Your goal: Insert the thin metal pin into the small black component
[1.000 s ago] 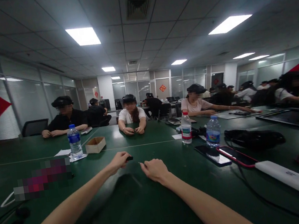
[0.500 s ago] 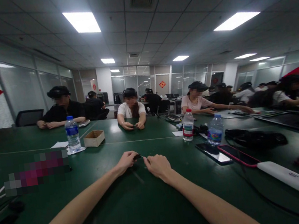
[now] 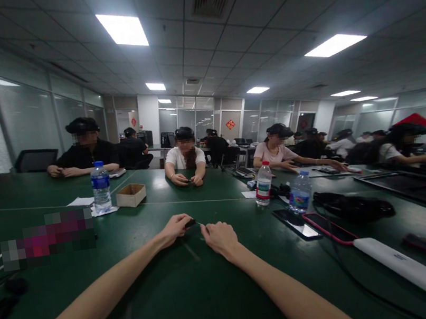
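Over the green table (image 3: 169, 294), my left hand (image 3: 176, 229) is closed on a small dark object (image 3: 191, 223), too small to name. Just to its right, my right hand (image 3: 221, 238) is closed too, its thumb and forefinger pinched at a thin, light-coloured tip that points towards the dark object. Whether that tip joins the dark object I cannot tell. Only a narrow gap separates the two hands. The fingers of the right hand are mostly hidden behind its back.
Ahead on the left stand a water bottle (image 3: 101, 189) and an open cardboard box (image 3: 131, 195). To the right are a red-capped bottle (image 3: 263, 186), a blue-capped bottle (image 3: 300, 193), phones (image 3: 297, 223) and a white power bank (image 3: 411, 268) with a cable. Several people sit around.
The view has tilted slightly, so the right-hand things appear shifted left. Both hands keep their hold and hardly move against the table. A person's hand at the right edge shows more.
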`<move>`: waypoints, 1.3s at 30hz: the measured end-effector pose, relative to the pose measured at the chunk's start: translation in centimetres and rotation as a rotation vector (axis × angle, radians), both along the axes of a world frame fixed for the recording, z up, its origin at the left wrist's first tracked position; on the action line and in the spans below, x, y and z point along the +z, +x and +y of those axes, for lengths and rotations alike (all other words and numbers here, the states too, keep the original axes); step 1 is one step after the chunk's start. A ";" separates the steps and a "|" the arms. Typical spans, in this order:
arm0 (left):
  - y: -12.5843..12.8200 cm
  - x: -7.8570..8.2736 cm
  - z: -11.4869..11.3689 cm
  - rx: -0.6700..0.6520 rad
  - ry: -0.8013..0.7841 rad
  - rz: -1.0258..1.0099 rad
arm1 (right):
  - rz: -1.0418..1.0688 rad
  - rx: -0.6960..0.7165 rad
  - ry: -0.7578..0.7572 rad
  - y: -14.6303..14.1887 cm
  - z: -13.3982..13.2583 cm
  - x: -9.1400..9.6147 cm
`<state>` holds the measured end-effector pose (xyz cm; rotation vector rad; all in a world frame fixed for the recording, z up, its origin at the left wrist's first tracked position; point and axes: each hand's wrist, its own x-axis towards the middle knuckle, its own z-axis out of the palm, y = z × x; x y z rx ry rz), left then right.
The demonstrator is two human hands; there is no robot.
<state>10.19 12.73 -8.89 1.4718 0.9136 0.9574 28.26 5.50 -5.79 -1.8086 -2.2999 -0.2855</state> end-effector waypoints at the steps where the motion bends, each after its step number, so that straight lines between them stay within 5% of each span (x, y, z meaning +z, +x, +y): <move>1: 0.0 0.1 -0.1 -0.019 0.009 0.014 | 0.008 0.000 -0.014 0.0 0.0 0.0; 15: 0.5 0.0 -0.5 0.085 0.015 -0.009 | -0.012 -0.057 -0.018 -0.2 -0.4 0.4; 39: -1.2 -0.3 -0.4 -0.052 0.425 0.161 | -0.147 0.081 -0.030 -0.4 -0.9 1.2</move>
